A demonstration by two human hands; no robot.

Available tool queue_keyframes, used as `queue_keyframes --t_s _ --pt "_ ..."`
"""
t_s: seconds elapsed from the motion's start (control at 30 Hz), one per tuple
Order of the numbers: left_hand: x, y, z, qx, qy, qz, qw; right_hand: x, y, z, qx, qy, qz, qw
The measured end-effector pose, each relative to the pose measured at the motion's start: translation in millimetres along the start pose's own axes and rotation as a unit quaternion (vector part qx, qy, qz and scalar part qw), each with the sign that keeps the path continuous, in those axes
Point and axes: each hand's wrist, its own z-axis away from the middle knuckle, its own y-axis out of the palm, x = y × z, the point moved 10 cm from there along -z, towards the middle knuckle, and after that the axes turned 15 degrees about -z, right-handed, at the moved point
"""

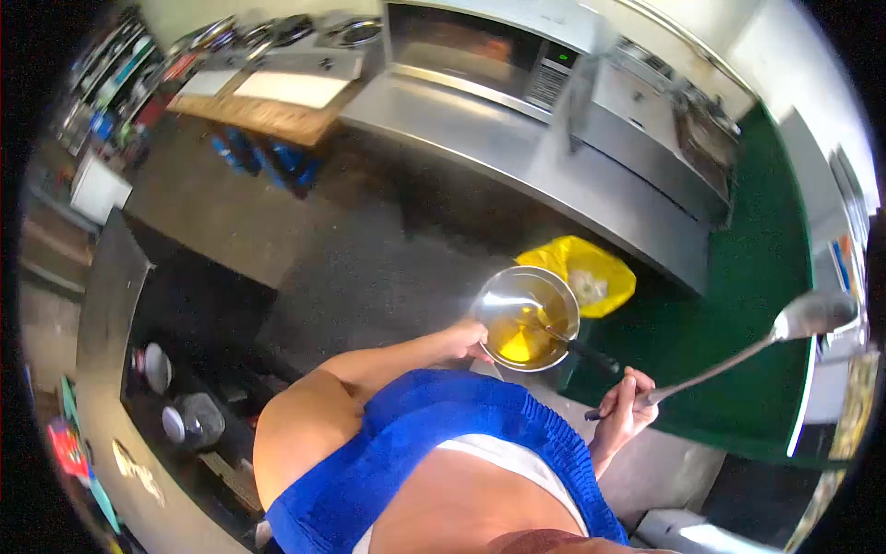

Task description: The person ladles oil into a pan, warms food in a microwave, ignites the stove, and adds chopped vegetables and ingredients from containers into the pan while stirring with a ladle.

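My left hand [468, 340] is closed on the rim of a round metal bowl [494, 294]. The bowl is held in front of my body and contains yellow liquid [521, 343]. A utensil with a black handle [593, 356] leans on the bowl's right rim, its metal end inside; its kind is unclear. In my right hand [628, 413], fingers wrapped round the handle, is a long metal ladle [814, 316]. The ladle's head points up and right, away from the bowl.
Beyond the bowl is a bin lined with a yellow bag [614, 277]. A microwave [471, 57] stands on a steel counter [461, 120]. A wooden table [295, 115] carries white boards. Glass jars [196, 421] sit on a dark shelf at left. A green panel [766, 222] rises at right.
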Motion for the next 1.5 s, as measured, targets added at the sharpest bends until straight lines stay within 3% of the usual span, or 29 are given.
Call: queue_keyframes --t_s 0.07,0.1,0.23,0.37,0.43,0.53,0.57,0.67,0.83,1.0,1.07,1.13,1.27,1.3,1.4,1.47,1.5 --pt "-7.2 -56.7 19.5 -0.105 0.030 0.064 0.992 -16.0 50.9 -14.1 0.064 0.035 -0.022 0.997" --pt "-11.6 -74.5 22.9 -0.077 0.047 0.099 0.991 -21.5 77.8 -24.9 0.092 0.040 -0.014 0.995" --pt "-32.2 -158.4 43.7 -0.137 0.123 0.205 0.961 -50.9 181.9 -62.1 0.217 0.066 -0.013 0.974" --pt "-22.0 -254.0 47.7 -0.186 0.122 0.257 0.941 -90.2 278.2 -94.2 0.290 0.096 -0.033 0.952" --pt "-47.7 -286.5 83.8 -0.271 0.142 0.271 0.913 -124.6 327.9 -115.6 0.326 0.102 -0.038 0.939" --pt "-59.0 -337.0 108.2 -0.310 0.194 0.307 0.878 -163.6 403.7 -134.9 0.362 0.127 -0.020 0.923" --pt "-56.5 -360.6 113.9 -0.364 0.155 0.309 0.865 -182.7 435.4 -142.7 0.388 0.128 -0.022 0.912" --pt "-53.4 -406.7 125.1 -0.385 0.161 0.393 0.819 -222.5 524.2 -141.3 0.429 0.192 -0.041 0.882" --pt "-51.7 -497.0 156.1 -0.457 0.193 0.444 0.747 -292.0 668.4 -108.2 0.499 0.253 -0.028 0.828" --pt "-22.9 -594.9 182.9 -0.467 0.179 0.489 0.714 -350.2 797.2 -41.6 0.549 0.283 -0.020 0.786" --pt "-15.7 -644.9 188.5 -0.413 0.204 0.509 0.727 -370.0 849.4 -8.1 0.560 0.301 -0.025 0.771" --pt "-29.4 -686.9 221.7 -0.439 0.192 0.511 0.713 -394.0 901.9 24.3 0.568 0.303 -0.001 0.765" --pt "-24.7 -781.2 270.9 -0.491 0.163 0.504 0.692 -444.8 1005.1 70.7 0.557 0.263 0.014 0.788" --pt "-26.8 -808.1 278.6 -0.490 0.162 0.504 0.692 -446.4 1037.8 82.1 0.566 0.187 0.008 0.803" --pt "-26.9 -874.7 297.9 -0.487 0.147 0.531 0.678 -486.4 1099.0 111.2 0.551 0.268 0.079 0.786" --pt "-39.8 -922.4 317.2 -0.492 0.183 0.524 0.671 -513.6 1142.6 122.4 0.567 0.255 0.118 0.774" --pt "-44.5 -948.5 322.7 -0.493 0.184 0.521 0.672 -515.7 1173.7 124.4 0.593 0.138 0.153 0.779"
